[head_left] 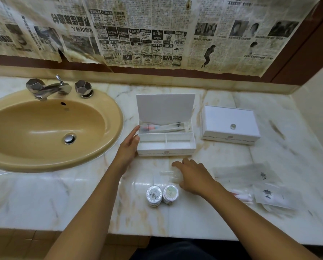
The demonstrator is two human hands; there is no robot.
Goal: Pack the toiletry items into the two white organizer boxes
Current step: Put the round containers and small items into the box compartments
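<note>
Nearest me, two round tins [162,195] are standing side by side on the worktop [81,199]; I am judging them light and stiff, with smooth lids that may slip, so I would take each by its rim. Just beyond them my right hand [191,178] is lying palm down, fingers spread and loose, over a clear sachet [169,174] that I can barely make out; it is looking thin, limp and slippery, best pinched at an edge. To its right more sachets [258,186] are overlapping, and how many there are I cannot tell. Farther on, my left hand [129,145] is resting open, fingers straight, against the left wall of the open box [166,147]. Its front two compartments are showing nothing; the rear one is holding wrapped items, blurred. Beside it, the second box [230,125] is sitting closed, its contents hidden.
</note>
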